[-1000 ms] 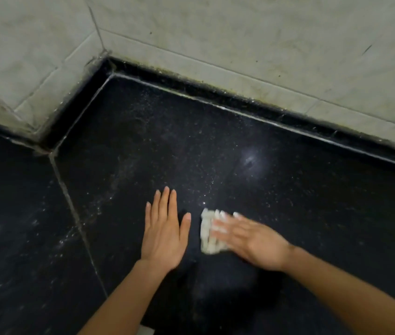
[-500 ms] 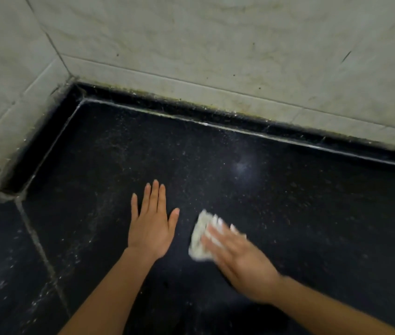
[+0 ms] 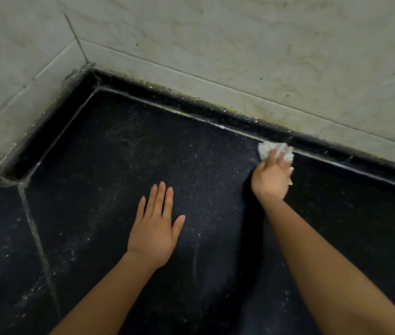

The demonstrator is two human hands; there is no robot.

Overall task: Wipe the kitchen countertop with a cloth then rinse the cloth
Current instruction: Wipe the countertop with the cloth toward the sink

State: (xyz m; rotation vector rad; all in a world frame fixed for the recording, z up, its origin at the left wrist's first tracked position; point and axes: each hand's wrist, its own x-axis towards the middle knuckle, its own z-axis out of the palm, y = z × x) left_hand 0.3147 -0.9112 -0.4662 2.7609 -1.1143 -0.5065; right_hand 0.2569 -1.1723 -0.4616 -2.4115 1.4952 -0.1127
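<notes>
The black speckled countertop (image 3: 124, 165) fills the lower view and meets pale tiled walls in a corner. A small white cloth (image 3: 267, 148) lies bunched against the back edge strip, right of the middle. My right hand (image 3: 272, 177) reaches forward and holds the cloth under its fingers, pressing it onto the stone; the outer fingers look curled. My left hand (image 3: 154, 228) lies flat on the counter with straight fingers, nearer to me and left of the cloth, holding nothing.
Pale marble-look wall tiles (image 3: 240, 44) rise behind and to the left. A dark raised strip (image 3: 191, 102) with grime runs along the wall base. A grout seam (image 3: 37, 238) crosses the counter on the left. Fine white dust streaks the stone.
My right hand has swept the cloth from beside my left hand forward and right to the back edge. The cloth is now bunched. My left hand stays flat in place.
</notes>
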